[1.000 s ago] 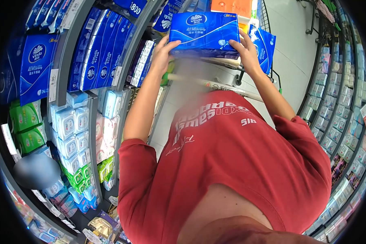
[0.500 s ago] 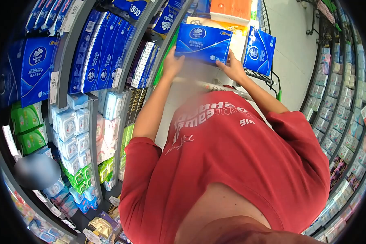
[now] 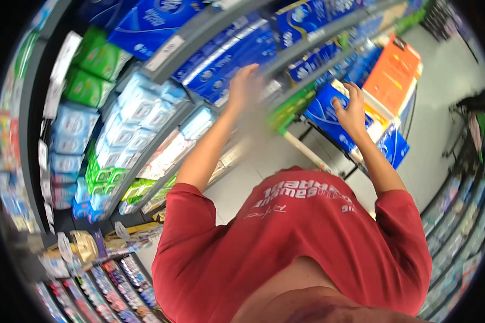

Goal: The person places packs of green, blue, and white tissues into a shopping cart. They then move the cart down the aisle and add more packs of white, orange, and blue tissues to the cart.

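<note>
My left hand (image 3: 244,89) is raised in front of the shelf, its fingers stretched out and empty, partly smeared by blur. Behind it on the shelf stand blue tissue packs (image 3: 221,59). My right hand (image 3: 352,112) is over a blue tissue pack (image 3: 320,105) lying in the shopping cart, with thumb and fingers apart. Beside that pack, an orange tissue pack (image 3: 393,72) lies on top of other packs in the cart. Another blue pack (image 3: 394,146) sits at the cart's near right side.
The cart handle (image 3: 309,151) is in front of my body. Wet wipe packs (image 3: 140,116) and green packs (image 3: 94,64) fill the shelves at left, with price tags (image 3: 164,52) along the edges. More shelving (image 3: 452,215) lines the right, across the tiled aisle floor (image 3: 434,129).
Both hands held the blue tissue pack before; it now lies in the cart. My left hand has let go and moved to the shelf side. The view has turned toward the left shelves.
</note>
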### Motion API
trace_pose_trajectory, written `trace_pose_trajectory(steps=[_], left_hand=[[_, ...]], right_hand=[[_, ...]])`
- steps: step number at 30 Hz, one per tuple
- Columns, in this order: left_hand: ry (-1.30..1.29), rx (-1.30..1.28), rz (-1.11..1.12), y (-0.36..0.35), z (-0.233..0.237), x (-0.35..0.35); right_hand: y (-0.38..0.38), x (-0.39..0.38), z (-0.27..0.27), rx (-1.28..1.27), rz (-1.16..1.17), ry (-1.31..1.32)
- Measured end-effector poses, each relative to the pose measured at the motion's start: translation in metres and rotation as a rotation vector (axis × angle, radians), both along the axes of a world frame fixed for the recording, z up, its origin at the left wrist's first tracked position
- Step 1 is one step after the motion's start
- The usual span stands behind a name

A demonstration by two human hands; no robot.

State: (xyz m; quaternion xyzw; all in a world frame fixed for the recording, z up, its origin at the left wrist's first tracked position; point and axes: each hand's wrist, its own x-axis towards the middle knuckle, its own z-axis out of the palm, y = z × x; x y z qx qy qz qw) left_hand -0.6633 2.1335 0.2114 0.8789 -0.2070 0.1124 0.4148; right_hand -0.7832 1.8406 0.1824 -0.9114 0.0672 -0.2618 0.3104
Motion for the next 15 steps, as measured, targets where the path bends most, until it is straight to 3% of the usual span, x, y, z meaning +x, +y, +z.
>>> trace_pose_trajectory(steps=[9,13,15], left_hand=[[-0.747,0.026,0.227,0.07,0.157,0.002],[-0.877,0.062,0.441,0.109,0.189,0.015],[-0.716,-0.052,0.549,0.131,0.196,0.026]], right_hand=[[0.096,0.113,0.142,-0.049,0.47,-0.35],[0.15,0.146,0.198,-0.049,0.571,-0.482],[0.175,0.175,0.211,-0.049,0.577,-0.511]])
